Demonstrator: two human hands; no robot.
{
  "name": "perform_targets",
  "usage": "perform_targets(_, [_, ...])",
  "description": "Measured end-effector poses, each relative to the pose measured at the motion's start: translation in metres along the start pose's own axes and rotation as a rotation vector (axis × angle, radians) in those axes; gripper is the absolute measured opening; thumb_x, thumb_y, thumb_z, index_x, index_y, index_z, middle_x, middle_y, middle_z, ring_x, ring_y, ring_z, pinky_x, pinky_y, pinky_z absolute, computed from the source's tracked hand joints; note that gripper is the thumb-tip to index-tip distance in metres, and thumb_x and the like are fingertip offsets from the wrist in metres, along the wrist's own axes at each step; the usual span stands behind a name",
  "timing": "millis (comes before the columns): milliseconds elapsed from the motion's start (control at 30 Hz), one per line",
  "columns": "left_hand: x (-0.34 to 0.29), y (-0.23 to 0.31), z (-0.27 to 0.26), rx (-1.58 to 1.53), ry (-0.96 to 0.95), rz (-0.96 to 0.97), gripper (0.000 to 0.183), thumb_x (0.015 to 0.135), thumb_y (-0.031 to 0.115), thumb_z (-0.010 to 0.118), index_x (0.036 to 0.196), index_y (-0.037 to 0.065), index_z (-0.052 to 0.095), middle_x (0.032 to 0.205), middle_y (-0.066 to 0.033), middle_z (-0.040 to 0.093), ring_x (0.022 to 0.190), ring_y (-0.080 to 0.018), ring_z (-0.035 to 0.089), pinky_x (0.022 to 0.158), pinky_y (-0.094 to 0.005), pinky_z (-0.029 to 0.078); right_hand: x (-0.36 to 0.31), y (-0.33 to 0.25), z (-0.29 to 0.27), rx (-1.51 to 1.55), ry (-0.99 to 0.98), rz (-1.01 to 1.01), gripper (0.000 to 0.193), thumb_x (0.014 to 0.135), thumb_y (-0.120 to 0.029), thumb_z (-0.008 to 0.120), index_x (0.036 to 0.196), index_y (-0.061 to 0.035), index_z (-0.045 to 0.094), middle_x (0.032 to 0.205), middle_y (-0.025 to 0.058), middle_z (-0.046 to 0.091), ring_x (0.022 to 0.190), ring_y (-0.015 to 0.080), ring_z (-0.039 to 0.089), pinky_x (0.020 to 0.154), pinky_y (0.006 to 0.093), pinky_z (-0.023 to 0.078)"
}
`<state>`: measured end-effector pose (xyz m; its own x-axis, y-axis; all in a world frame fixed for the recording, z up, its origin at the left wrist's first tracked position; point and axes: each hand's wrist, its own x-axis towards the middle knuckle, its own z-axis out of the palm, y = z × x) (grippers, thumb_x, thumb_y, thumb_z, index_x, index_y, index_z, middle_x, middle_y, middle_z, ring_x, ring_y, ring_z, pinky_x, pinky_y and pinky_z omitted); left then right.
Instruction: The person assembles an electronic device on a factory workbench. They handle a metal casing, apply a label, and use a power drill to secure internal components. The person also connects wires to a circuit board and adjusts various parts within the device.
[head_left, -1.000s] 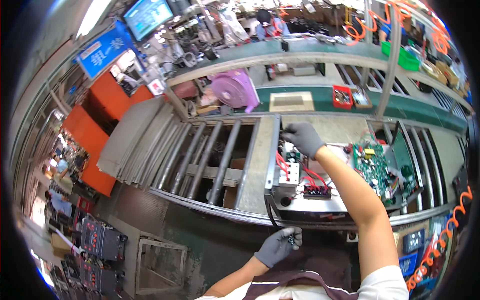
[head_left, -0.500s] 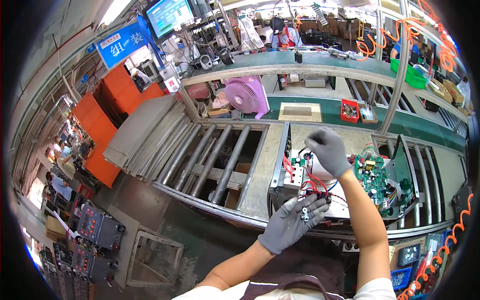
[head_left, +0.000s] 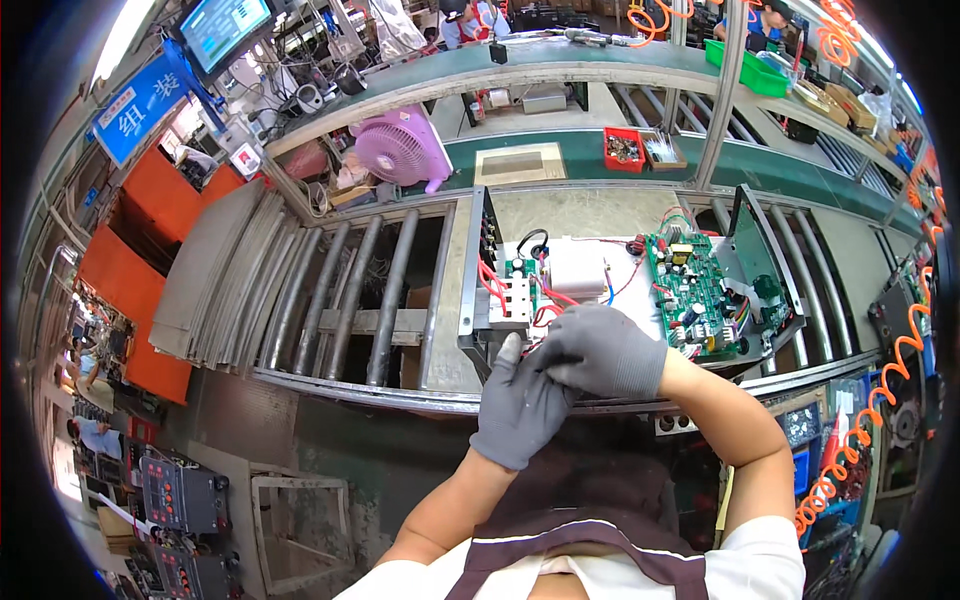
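Observation:
Both hands wear grey gloves and meet at the front edge of an open metal equipment case (head_left: 467,325). My left hand (head_left: 518,405) is cupped with its thumb raised; the small metal nuts seen in its palm earlier are hidden now. Over that palm, my right hand (head_left: 608,352) bends its fingers inward, and what they pinch, if anything, cannot be made out. Inside the case sit a white rounded block (head_left: 578,268), a white terminal block (head_left: 515,300), red wires (head_left: 490,285) and a green circuit board (head_left: 690,285) on the right.
The case rests on a roller conveyor (head_left: 392,300). A purple fan (head_left: 400,150), a red parts bin (head_left: 624,150) and a green bin (head_left: 750,68) stand beyond. Stacked grey sheets (head_left: 215,275) lean at left. An orange coiled hose (head_left: 880,400) hangs at right.
My right hand has come down from above the white block to my left palm, its fingers now over it. My left hand has turned more upright. The view has shifted rightward and down.

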<state>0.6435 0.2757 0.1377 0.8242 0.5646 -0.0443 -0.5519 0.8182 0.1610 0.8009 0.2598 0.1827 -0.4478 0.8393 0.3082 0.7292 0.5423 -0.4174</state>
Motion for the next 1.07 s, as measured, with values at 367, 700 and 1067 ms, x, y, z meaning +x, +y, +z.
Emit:
perform_targets(367, [-0.009, 0.014, -0.021, 0.085, 0.167, -0.07, 0.035, 0.093, 0.03, 0.044, 0.106, 0.002, 0.059, 0.083, -0.0074, 0.057, 0.077, -0.0201, 0.051, 0.064, -0.0308, 0.043, 0.094, 0.071, 0.012, 0.49, 0.364, 0.412, 0.022, 0.078, -0.015, 0.064, 0.093, 0.0002, 0.065, 0.084, 0.0145, 0.067, 0.076, 0.0195, 0.064, 0.072, 0.0303, 0.049])
perform_targets(700, [-0.012, 0.012, -0.032, 0.072, 0.275, -0.102, 0.02, 0.09, 0.023, 0.049, 0.094, 0.005, 0.058, 0.079, -0.0054, 0.054, 0.072, -0.0168, 0.045, 0.061, -0.0284, 0.038, 0.111, 0.089, 0.018, 0.307, 0.249, 0.401, 0.029, 0.072, -0.019, 0.071, 0.096, -0.0033, 0.067, 0.085, 0.0125, 0.068, 0.073, 0.0168, 0.065, 0.069, 0.0303, 0.052])
perform_targets(1067, [-0.011, 0.02, -0.052, 0.159, 0.156, -0.089, 0.025, 0.092, 0.026, 0.047, 0.107, 0.006, 0.051, 0.083, -0.0078, 0.053, 0.076, -0.0202, 0.049, 0.06, -0.0328, 0.042, 0.111, 0.079, 0.03, 0.235, 0.39, 0.36, 0.027, 0.065, -0.023, 0.07, 0.089, -0.0108, 0.069, 0.086, 0.0118, 0.067, 0.084, 0.0271, 0.064, 0.078, 0.0365, 0.048])
